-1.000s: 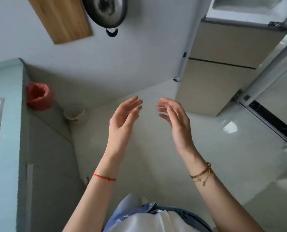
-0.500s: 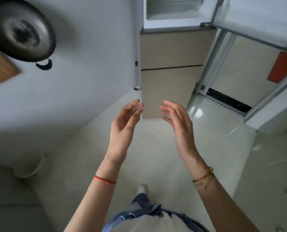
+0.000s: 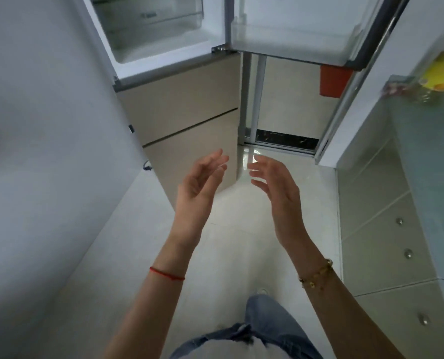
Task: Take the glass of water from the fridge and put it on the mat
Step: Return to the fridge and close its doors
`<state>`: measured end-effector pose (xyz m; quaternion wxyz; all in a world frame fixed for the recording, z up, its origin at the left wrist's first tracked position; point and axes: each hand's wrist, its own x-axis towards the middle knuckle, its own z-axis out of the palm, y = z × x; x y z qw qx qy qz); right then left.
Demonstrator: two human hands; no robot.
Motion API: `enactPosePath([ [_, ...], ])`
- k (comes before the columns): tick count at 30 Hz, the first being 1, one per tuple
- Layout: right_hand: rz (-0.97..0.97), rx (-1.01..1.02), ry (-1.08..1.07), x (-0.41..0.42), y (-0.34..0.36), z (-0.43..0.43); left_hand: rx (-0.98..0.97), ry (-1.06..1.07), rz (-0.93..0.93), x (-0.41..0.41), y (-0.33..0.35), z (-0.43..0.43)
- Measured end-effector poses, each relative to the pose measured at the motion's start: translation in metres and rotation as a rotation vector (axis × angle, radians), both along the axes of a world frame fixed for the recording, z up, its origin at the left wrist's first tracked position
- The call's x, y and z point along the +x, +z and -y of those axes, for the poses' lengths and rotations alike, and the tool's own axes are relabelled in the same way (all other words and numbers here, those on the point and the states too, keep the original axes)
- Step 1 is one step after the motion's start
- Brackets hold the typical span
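Head view: the left hand (image 3: 201,186) and the right hand (image 3: 276,187) are raised side by side at the centre of the frame, palms turned toward each other, fingers spread wide and holding nothing. They are near each other but not touching. A red cord (image 3: 166,273) circles the left wrist and a gold bracelet (image 3: 316,274) the right.

The fridge (image 3: 179,99) stands at 12 o'clock with its upper compartment open; the open door (image 3: 301,29) swings out toward 1 o'clock. Only the lowest part of the white interior and a clear drawer (image 3: 151,16) show. The glass of water is not in view, so I cannot tell which shelf it sits on; it is probably higher up, above the frame edge. The mat is not visible either. A pale green desk (image 3: 428,161) runs along 3 o'clock, with some blurred yellow item (image 3: 441,73) at its far end.

The step in hand looks like the approach to the fridge. To do it well, the person should close in, lift the gaze to find the glass, and reach with one hand around its side, keeping it upright so nothing spills. The free hand can steady the base or mind the door. The door's lower edge hangs just above the reach path, so the hands should go left of it.
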<state>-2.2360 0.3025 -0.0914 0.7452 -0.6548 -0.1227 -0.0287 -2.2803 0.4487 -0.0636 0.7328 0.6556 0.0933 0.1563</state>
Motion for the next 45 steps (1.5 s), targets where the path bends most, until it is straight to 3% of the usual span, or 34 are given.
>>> enactPosePath([
  [15, 0.037, -0.081, -0.085, 0.218, 0.015, 0.102, -0.012, -0.132, 0.037, 0.219, 0.009, 0.099],
  [29, 0.1, -0.241, -0.22, 0.408, 0.042, 0.091, -0.044, -0.093, 0.035, 0.37, 0.012, 0.08],
  [39, 0.108, -0.474, -0.393, 0.466, 0.043, 0.091, -0.012, -0.176, 0.043, 0.429, 0.014, 0.071],
  [45, 0.118, -0.479, -0.37, 0.467, 0.047, 0.09, -0.009, -0.116, 0.037, 0.42, 0.013, 0.086],
])
